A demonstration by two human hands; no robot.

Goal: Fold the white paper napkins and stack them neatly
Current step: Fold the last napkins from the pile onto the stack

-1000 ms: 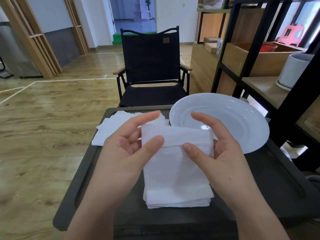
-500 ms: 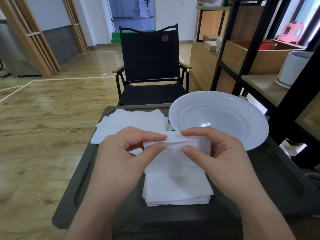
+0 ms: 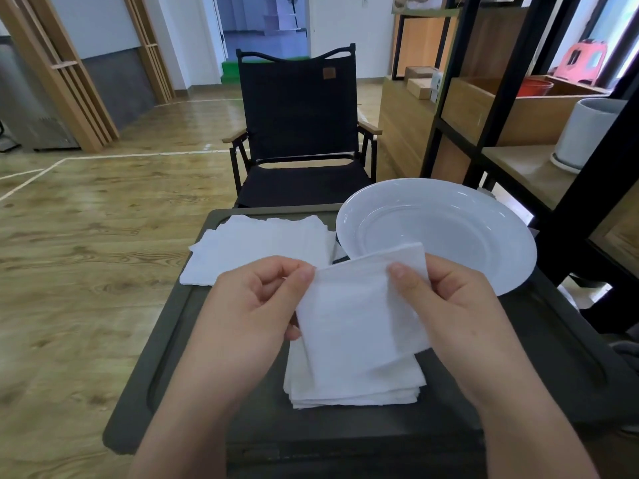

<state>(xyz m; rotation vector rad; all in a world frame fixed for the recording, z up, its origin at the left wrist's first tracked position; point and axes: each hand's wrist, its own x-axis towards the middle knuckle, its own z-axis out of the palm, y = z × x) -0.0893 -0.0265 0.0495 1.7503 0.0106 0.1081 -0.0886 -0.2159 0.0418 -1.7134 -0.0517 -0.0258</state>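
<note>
On the table (image 3: 553, 340), unfolded napkins (image 3: 256, 250) lie at the far-left corner, the plate (image 3: 484, 229) far-right, the folded stack (image 3: 352, 385) near the front edge.

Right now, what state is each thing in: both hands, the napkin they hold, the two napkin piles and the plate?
left hand: shut on the folded napkin's left edge
right hand: shut on its right edge
folded napkin: folded, held tilted above the stack
folded stack: lying on the tray, edges roughly lined up
unfolded napkins: flat, at the tray's far left corner
plate: upright, empty
tray: holds everything
</note>
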